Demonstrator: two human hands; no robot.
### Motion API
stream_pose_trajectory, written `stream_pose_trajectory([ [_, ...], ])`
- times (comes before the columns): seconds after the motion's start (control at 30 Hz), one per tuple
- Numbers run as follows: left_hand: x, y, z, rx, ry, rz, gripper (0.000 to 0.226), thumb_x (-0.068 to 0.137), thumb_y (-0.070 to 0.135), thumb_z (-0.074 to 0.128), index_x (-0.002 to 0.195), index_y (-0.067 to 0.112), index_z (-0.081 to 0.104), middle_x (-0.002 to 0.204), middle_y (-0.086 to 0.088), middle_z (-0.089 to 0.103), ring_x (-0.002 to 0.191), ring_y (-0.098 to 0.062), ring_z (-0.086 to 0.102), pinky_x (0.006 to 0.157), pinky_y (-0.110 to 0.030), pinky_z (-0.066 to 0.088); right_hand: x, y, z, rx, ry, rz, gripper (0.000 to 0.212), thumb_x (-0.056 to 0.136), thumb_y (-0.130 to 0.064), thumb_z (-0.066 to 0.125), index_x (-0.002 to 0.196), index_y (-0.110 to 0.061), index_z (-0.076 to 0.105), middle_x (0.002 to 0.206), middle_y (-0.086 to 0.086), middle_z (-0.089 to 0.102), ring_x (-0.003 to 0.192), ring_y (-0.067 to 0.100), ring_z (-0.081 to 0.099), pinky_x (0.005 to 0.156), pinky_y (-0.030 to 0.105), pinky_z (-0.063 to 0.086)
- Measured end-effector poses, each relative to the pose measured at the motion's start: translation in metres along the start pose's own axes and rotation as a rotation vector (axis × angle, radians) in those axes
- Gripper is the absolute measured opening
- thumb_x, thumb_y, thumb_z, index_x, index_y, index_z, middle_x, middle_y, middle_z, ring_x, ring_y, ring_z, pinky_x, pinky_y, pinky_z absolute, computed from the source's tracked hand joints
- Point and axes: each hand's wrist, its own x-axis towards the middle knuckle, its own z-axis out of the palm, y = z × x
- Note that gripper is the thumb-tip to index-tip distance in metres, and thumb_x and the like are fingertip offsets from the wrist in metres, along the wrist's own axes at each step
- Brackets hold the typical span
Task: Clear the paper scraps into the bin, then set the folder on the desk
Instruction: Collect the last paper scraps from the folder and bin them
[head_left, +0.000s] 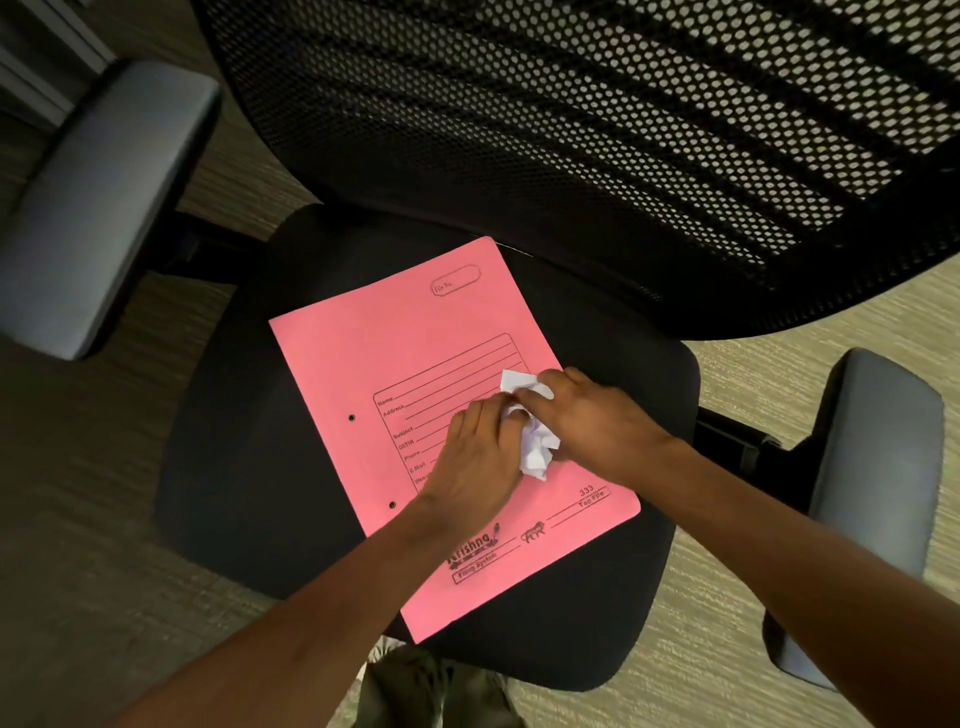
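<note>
A pink folder lies flat on the black seat of an office chair. Crumpled white paper scraps sit on the folder's printed form, bunched between my two hands. My left hand presses against the scraps from the left, fingers curled around them. My right hand covers them from the right, with a white piece poking out above its fingers. Part of the scraps is hidden under both hands. No bin and no desk are in view.
The chair's black mesh backrest rises behind the folder. Grey armrests stand at the left and right. Striped carpet surrounds the chair. My shoes show at the bottom edge.
</note>
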Motion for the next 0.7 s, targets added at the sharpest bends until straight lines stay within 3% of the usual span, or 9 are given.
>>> stream_pose_trajectory([
  [0.1, 0.007, -0.003, -0.006, -0.02, 0.004, 0.034, 0.056, 0.061, 0.012, 0.086, 0.1, 0.007, 0.047, 0.092, -0.018, 0.065, 0.078, -0.03, 0.061, 0.063, -0.039, 0.051, 0.001, 0.002, 0.001, 0.08, 0.059, -0.011, 0.05, 0.078, -0.014, 0.074, 0.124, -0.007, 0.057, 0.114, 0.021, 0.064, 0.095, 0.037, 0.064, 0.073, 0.045, 0.058],
  [0.2, 0.015, -0.004, -0.011, -0.043, 0.034, 0.061, 0.046, 0.06, -0.001, 0.082, 0.093, 0.004, 0.051, 0.08, -0.018, 0.063, 0.068, -0.03, 0.059, 0.055, -0.036, 0.05, 0.002, 0.007, 0.009, 0.181, 0.158, -0.015, 0.038, 0.064, -0.006, 0.082, 0.099, -0.002, 0.069, 0.09, 0.02, 0.071, 0.072, 0.037, 0.068, 0.059, 0.047, 0.059],
  [0.27, 0.018, -0.002, -0.015, -0.095, 0.052, 0.069, 0.04, 0.06, -0.006, 0.077, 0.091, 0.002, 0.052, 0.075, -0.018, 0.062, 0.064, -0.03, 0.058, 0.051, -0.033, 0.05, 0.004, 0.008, 0.011, 0.261, 0.185, 0.0, 0.029, 0.062, -0.003, 0.082, 0.089, -0.001, 0.071, 0.081, 0.019, 0.071, 0.066, 0.035, 0.067, 0.057, 0.046, 0.059],
  [0.43, 0.02, 0.0, -0.028, -0.184, 0.05, 0.015, 0.043, 0.052, -0.017, 0.08, 0.089, -0.005, 0.061, 0.076, -0.021, 0.061, 0.066, -0.032, 0.06, 0.046, -0.03, 0.049, 0.008, 0.006, 0.006, 0.441, 0.335, -0.052, 0.009, 0.065, -0.002, 0.075, 0.071, 0.001, 0.069, 0.065, 0.016, 0.069, 0.055, 0.029, 0.066, 0.055, 0.037, 0.059],
  [0.7, 0.009, -0.02, -0.05, -0.205, 0.08, 0.007, 0.061, 0.05, -0.022, 0.075, 0.101, 0.001, 0.052, 0.085, -0.022, 0.06, 0.075, -0.034, 0.06, 0.05, -0.038, 0.053, 0.025, -0.017, -0.012, 0.447, 0.468, -0.181, 0.004, 0.065, -0.003, 0.067, 0.065, 0.001, 0.066, 0.058, 0.013, 0.065, 0.05, 0.025, 0.061, 0.048, 0.032, 0.054],
])
